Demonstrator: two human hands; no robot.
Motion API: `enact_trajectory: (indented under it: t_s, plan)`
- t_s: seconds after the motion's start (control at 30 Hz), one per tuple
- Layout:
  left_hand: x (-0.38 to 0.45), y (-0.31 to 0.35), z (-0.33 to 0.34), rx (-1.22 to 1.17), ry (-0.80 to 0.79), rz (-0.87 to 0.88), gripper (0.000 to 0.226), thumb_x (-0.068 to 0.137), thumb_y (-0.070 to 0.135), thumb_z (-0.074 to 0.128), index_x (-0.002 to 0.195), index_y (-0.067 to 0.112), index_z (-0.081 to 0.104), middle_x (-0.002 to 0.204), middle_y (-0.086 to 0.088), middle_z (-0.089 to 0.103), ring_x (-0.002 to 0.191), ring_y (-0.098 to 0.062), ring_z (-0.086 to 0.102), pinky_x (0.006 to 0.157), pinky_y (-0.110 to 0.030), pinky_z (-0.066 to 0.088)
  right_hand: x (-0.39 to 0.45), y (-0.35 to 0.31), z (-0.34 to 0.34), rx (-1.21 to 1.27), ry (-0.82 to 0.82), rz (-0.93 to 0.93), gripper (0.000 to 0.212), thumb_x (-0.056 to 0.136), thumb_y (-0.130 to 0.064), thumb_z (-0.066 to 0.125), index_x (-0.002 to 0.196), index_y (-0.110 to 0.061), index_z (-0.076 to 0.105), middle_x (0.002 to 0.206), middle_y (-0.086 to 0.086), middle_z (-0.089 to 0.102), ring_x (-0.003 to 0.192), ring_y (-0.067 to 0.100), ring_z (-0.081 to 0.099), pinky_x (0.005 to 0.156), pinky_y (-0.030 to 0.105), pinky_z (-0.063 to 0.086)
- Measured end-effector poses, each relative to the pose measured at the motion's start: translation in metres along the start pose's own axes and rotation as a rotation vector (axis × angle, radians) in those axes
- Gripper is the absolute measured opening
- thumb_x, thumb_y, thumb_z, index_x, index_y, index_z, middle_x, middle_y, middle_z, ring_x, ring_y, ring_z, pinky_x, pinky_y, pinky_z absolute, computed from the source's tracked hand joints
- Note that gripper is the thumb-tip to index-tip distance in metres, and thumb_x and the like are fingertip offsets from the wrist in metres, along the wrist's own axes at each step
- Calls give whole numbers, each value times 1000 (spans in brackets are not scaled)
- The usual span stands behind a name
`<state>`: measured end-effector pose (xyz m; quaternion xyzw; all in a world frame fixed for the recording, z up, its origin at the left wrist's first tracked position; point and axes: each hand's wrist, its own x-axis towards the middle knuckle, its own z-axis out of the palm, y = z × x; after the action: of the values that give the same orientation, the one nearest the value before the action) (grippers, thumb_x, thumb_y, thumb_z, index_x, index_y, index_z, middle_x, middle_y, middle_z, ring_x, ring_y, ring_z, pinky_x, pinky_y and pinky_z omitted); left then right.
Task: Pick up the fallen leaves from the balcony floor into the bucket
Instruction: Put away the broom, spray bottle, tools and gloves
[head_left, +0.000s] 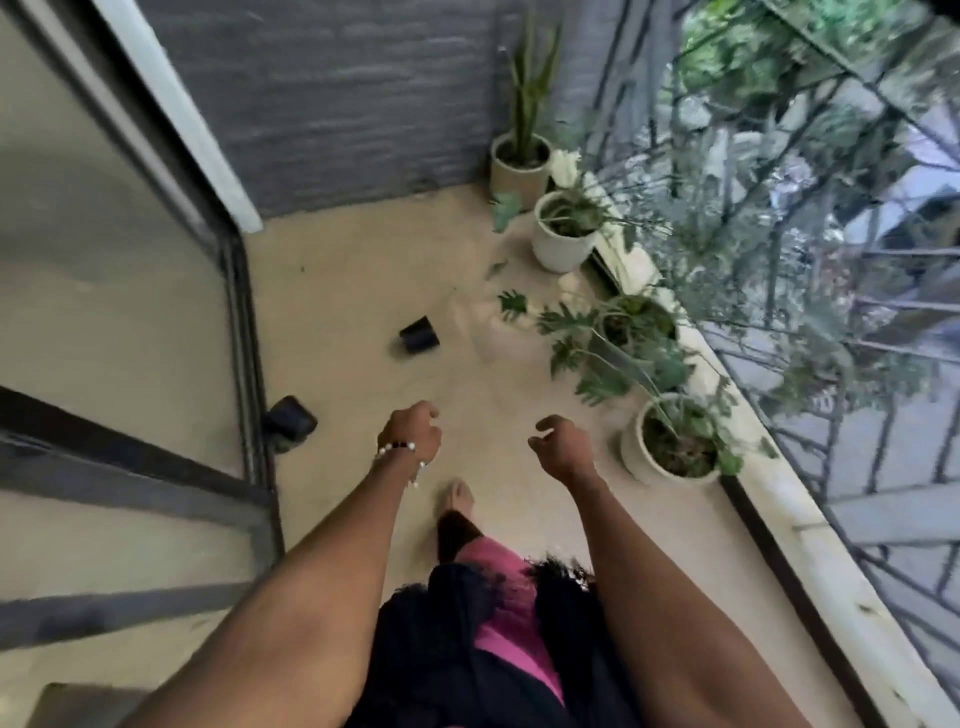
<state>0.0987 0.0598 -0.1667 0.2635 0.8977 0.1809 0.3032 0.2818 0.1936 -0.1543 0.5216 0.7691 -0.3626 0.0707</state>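
Observation:
My left hand (413, 435), with a bead bracelet on the wrist, is stretched out above the beige balcony floor (358, 291), its fingers loosely curled and holding nothing. My right hand (563, 448) hovers beside it, thumb and fingers apart and empty. A green fallen leaf (512, 303) lies on the floor ahead, and a thinner leaf (496, 268) lies beyond it. Between them and my hands stands a faint see-through container (488, 332), blurred; I cannot tell whether it is the bucket.
Potted plants line the right edge: a white pot (670, 441) near my right hand, a leafy plant (613, 338), another white pot (563, 234) and a tall plant (522, 156) in the corner. Two black objects (418, 334) (289, 419) lie left. A sliding door (244, 312) is on the left, a railing (831, 364) on the right.

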Motion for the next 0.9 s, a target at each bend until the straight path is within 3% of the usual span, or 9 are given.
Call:
enact_trajectory:
  t_s: [0.4, 0.6, 0.9]
  plan:
    - [186, -24, -117, -142, 72, -252, 29, 89, 18, 63, 118, 17, 65, 116, -16, 67, 103, -32, 64, 87, -33, 52, 196, -170, 10, 3, -167, -61, 34, 92, -26, 63, 121, -7, 63, 118, 15, 67, 113, 31, 59, 93, 27, 42]
    - [270, -37, -141, -85, -35, -269, 32, 91, 18, 59, 122, 17, 62, 116, -15, 67, 106, -31, 63, 90, -33, 51, 275, -220, 36, 68, -223, 43, 32, 89, -24, 66, 116, -6, 66, 117, 17, 66, 111, 31, 59, 96, 32, 45]
    - [453, -74, -139, -41, -221, -289, 37, 92, 19, 57, 129, 17, 57, 112, -12, 69, 101, -26, 64, 87, -27, 49, 431, -236, 128, 172, -259, 267, 41, 90, -26, 65, 125, -5, 57, 116, 16, 66, 106, 31, 61, 91, 31, 45]
